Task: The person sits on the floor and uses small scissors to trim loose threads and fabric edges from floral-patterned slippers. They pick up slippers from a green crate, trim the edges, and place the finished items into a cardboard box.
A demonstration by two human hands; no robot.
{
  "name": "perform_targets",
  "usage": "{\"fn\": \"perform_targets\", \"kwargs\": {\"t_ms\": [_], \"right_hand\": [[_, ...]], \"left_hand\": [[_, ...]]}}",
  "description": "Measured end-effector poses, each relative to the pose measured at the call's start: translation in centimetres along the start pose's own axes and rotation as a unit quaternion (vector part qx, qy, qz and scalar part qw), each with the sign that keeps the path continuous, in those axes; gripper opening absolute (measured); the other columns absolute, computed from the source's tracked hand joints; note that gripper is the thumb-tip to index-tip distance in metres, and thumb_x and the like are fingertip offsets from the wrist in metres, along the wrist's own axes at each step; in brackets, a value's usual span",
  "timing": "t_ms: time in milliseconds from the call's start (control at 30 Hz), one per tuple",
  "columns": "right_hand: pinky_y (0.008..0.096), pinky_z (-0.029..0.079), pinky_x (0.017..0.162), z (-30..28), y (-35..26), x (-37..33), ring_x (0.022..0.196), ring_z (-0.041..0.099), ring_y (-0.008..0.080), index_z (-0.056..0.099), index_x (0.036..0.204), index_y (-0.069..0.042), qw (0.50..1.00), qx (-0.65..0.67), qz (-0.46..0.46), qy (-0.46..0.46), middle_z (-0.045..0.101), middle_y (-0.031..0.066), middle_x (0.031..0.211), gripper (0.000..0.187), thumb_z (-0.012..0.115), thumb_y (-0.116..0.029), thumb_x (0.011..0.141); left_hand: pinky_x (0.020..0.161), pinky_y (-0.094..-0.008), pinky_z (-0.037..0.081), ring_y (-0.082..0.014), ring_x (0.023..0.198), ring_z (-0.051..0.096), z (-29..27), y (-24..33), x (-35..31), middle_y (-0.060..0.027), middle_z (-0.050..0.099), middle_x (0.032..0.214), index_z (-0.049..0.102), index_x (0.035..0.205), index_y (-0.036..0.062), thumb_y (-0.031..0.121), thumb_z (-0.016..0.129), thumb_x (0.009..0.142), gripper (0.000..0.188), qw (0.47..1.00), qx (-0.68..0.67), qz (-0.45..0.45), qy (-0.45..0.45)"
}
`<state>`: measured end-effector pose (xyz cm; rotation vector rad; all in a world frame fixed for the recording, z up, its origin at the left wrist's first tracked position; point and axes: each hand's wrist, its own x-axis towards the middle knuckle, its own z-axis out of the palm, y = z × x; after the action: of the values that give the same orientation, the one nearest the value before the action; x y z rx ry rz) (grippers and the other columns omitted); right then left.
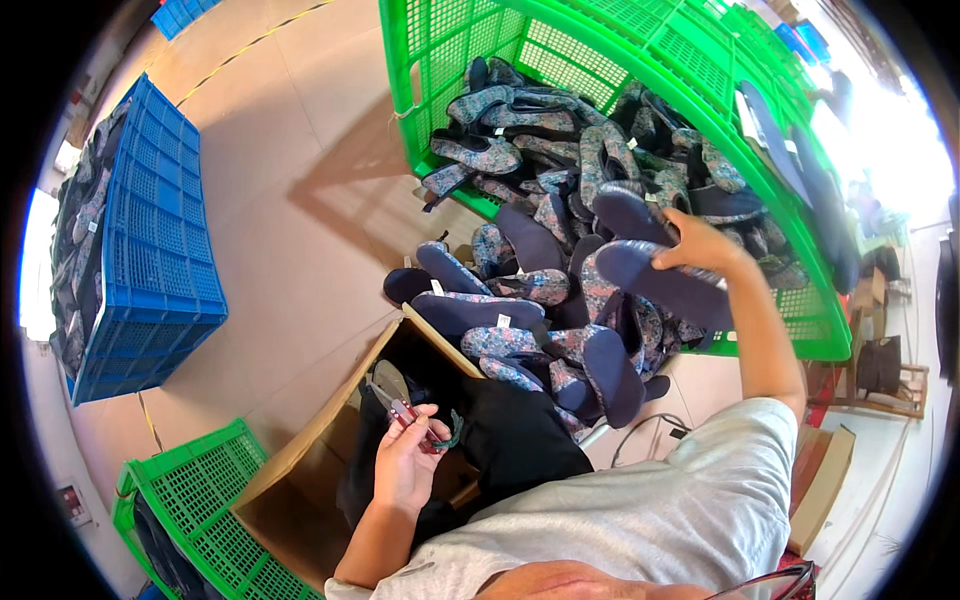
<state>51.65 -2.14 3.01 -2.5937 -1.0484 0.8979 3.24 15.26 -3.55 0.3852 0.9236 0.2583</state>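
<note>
My right hand reaches out over the pile and grips a pair of slippers with dark blue soles, thumb on the nearer sole. Close to my lap, my left hand is closed round a small red-handled tool with a dark green cord; its exact kind is not clear. Beneath my right hand lies a heap of floral slippers, some sole up, spilling out of a tipped green crate. More floral slippers fill the crate.
An open cardboard box stands against my legs. Left of it are a green basket and, farther off, a blue crate full of dark slippers. A cable runs over the floor by the heap. Cardboard leans at the right.
</note>
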Motion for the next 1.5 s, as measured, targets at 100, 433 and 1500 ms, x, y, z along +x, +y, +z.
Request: {"fn": "perform_targets", "kwargs": {"t_ms": [100, 433, 1500], "right_hand": [[0.0507, 0.033, 0.108, 7.2, 3.0, -1.6, 0.121, 0.051, 0.0435, 0.032, 0.151, -0.023, 0.959, -0.091, 0.153, 0.221, 0.060, 0.0272, 0.121, 0.085, 0.075, -0.040, 0.080], [0.0528, 0.033, 0.106, 20.1, 7.1, 2.0, 0.118, 0.052, 0.0396, 0.044, 0.144, -0.035, 0.894, -0.190, 0.132, 0.384, 0.069, 0.0193, 0.096, 0.052, 0.058, -0.033, 0.094], [0.0444, 0.048, 0.095, 42.0, -15.1, 30.1, 0.111, 0.063, 0.0376, 0.065, 0.123, -0.006, 0.926, -0.125, -0.154, -0.322, 0.064, 0.0220, 0.121, 0.061, 0.062, -0.049, 0.080]], "left_hand": [[0.078, -0.0323, 0.047, -0.0167, 0.085, 0.062, 0.1, -0.3, 0.2, -0.0059, 0.066, 0.088, 0.062, 0.111, 0.0084, 0.015, 0.058, 0.097, 0.016, 1.000, 0.010, 0.004, 0.001], [0.074, -0.0324, 0.047, -0.0174, 0.081, 0.062, 0.2, -0.4, 0.6, -0.0055, 0.066, 0.086, 0.065, 0.107, 0.0110, 0.016, 0.059, 0.096, 0.013, 1.000, 0.019, 0.016, 0.017], [0.085, -0.0318, 0.046, -0.0193, 0.087, 0.061, -2.6, 3.3, 0.1, -0.0093, 0.065, 0.087, 0.065, 0.110, 0.0017, 0.007, 0.056, 0.096, 0.018, 0.996, -0.065, 0.003, 0.068]]}}
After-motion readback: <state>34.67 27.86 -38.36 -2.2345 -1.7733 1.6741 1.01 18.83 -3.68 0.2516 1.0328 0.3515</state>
